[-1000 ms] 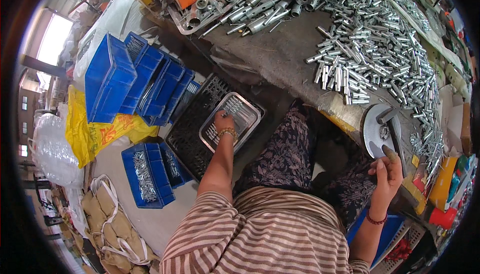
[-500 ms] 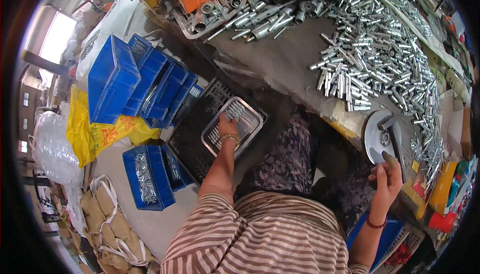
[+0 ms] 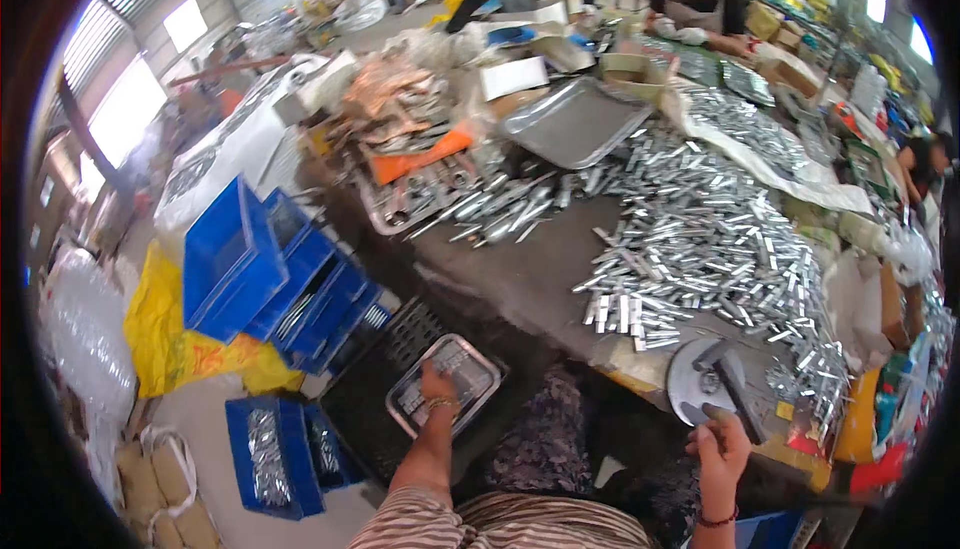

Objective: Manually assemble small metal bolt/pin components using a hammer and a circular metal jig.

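Note:
My left hand (image 3: 437,385), with a beaded bracelet at its wrist, reaches into a shiny metal tray (image 3: 486,395) of slim metal pieces. Its fingertips are blurred against the pieces, so their grip is hidden. Under the tray is a black plastic crate (image 3: 408,334). My right hand (image 3: 722,446) is raised at the bench's near edge, fingers curled in. A grey tip shows at its fingers; whether that is a finger cover or a held piece I cannot make out. Just beyond lies a round pale plate (image 3: 683,381) with a dark hammer-like tool (image 3: 740,404) across it.
A large heap of metal tubes (image 3: 690,249) covers the bench's right. An empty metal tray (image 3: 578,121) and metal fittings (image 3: 500,211) lie farther back. Blue bins (image 3: 232,259) are stacked at left, another blue bin (image 3: 235,459) below them. A co-worker (image 3: 690,4) is at the far side.
The view has tilted up, showing more of the far room and the co-workers. My left hand stays in the tray; my right hand stays raised near the round plate.

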`<state>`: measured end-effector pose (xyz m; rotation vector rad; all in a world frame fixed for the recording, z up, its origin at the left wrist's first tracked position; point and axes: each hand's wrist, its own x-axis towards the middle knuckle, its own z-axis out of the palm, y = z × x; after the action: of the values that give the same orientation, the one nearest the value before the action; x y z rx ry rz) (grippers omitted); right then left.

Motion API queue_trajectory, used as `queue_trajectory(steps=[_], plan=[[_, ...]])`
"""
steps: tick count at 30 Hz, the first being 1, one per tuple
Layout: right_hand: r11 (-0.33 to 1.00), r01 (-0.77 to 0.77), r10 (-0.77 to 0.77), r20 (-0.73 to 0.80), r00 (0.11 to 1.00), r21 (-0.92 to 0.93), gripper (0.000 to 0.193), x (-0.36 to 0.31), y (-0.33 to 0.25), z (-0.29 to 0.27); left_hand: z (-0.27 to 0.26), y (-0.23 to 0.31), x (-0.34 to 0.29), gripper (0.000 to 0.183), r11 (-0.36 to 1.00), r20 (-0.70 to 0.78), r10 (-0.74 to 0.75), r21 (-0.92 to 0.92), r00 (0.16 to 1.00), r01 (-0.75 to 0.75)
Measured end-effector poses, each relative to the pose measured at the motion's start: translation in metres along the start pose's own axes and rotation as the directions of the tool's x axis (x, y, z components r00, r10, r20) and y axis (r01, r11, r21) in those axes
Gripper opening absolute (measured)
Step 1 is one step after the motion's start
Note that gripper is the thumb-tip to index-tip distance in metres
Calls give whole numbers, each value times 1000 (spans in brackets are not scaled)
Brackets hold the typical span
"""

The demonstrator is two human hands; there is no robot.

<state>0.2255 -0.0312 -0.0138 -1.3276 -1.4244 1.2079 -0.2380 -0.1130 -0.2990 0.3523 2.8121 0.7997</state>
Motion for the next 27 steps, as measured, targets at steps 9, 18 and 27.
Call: queue_trajectory(steps=[9, 18, 27], plan=[[995, 87, -90, 50, 995, 55, 20, -4, 4, 6, -14, -30, 6, 49, 980, -54, 201, 25, 978, -200], [983, 181, -183, 113, 977, 32, 16, 0, -1, 5, -97, 71, 6, 27, 616, -403, 557, -387, 726, -687], [991, 113, -120, 115, 986, 65, 18, -1, -12, 7, -167, 276, -159, 20, 366, -55, 881, -551, 470, -750]])
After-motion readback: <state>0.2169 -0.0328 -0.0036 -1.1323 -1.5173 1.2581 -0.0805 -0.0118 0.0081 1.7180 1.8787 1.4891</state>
